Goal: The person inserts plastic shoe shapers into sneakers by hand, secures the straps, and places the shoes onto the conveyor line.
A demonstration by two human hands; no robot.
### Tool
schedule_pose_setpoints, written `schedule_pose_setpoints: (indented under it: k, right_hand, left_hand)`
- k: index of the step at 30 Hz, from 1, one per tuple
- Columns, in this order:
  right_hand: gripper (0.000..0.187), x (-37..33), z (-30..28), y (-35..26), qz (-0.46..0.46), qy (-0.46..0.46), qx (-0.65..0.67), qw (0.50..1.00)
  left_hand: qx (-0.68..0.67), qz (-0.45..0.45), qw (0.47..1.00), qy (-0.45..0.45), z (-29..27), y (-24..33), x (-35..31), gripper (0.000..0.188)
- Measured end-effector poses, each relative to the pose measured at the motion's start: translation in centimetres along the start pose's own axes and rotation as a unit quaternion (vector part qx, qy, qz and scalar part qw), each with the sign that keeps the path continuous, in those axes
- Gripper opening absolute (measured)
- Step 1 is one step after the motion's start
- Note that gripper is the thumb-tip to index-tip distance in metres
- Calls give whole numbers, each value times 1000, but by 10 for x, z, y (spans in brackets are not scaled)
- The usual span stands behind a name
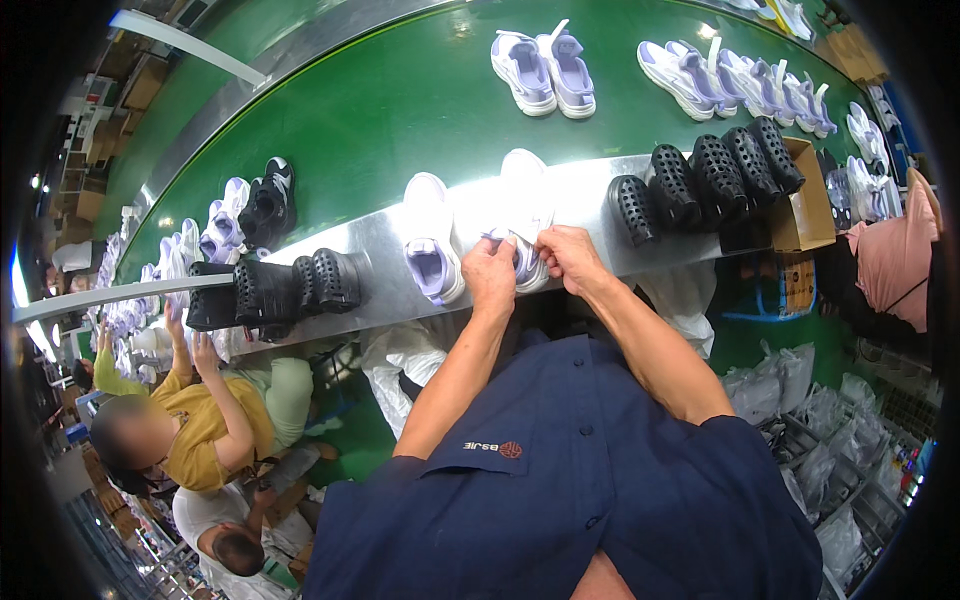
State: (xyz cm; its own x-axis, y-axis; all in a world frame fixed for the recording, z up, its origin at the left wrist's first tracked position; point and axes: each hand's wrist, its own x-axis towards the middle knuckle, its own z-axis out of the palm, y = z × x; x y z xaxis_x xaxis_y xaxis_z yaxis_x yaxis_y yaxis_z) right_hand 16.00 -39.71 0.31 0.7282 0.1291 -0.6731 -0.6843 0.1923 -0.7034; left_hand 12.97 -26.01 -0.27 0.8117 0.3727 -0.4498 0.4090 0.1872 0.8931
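Observation:
A white sneaker (523, 185) with a lilac lining lies on the metal ledge (585, 205) in front of me, its toe pointing away. My left hand (490, 275) is closed in a pinch on the shoe's collar and tongue area. From the other side, my right hand (571, 256) pinches the shoe's edge near the laces. Whether a lace or the upper lies between those fingertips is hidden. Just to the left of my left hand rests a second white sneaker (428, 215), untouched, with its lilac inside showing.
Beyond the ledge runs a green conveyor belt (400, 115) carrying a sneaker pair (543, 75) and more shoes. Black perforated shoe forms (715, 175) stand at right by a cardboard box (805, 195); others (295, 285) stand at left. Co-workers (215, 420) sit at left; another (890, 260) is at right.

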Motion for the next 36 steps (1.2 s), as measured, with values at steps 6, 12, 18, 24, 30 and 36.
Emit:
schedule_pose_setpoints:
  k: [6,12,18,24,30,36]
  right_hand:
    - [14,14,5,20,28,6,38,999]
    - [17,20,-15,10,92,-8,-12,996]
    - [27,-10,-19,-1,-187,106,-306,928]
    - [29,-6,8,6,-252,71,-371,891]
    - [28,-15,16,2,-269,105,-429,856]
    - [19,-1,25,14,-345,55,-533,770]
  left_hand:
    - [170,137,975,45,1,-8,4,16]
    - [344,127,930,-8,7,21,3,24]
    - [390,374,841,15,-3,30,-17,11]
    - [444,478,758,22,-3,34,9,19]
    - [455,449,769,-8,-34,45,-16,26]
    - [549,417,724,10,-113,28,-31,32]
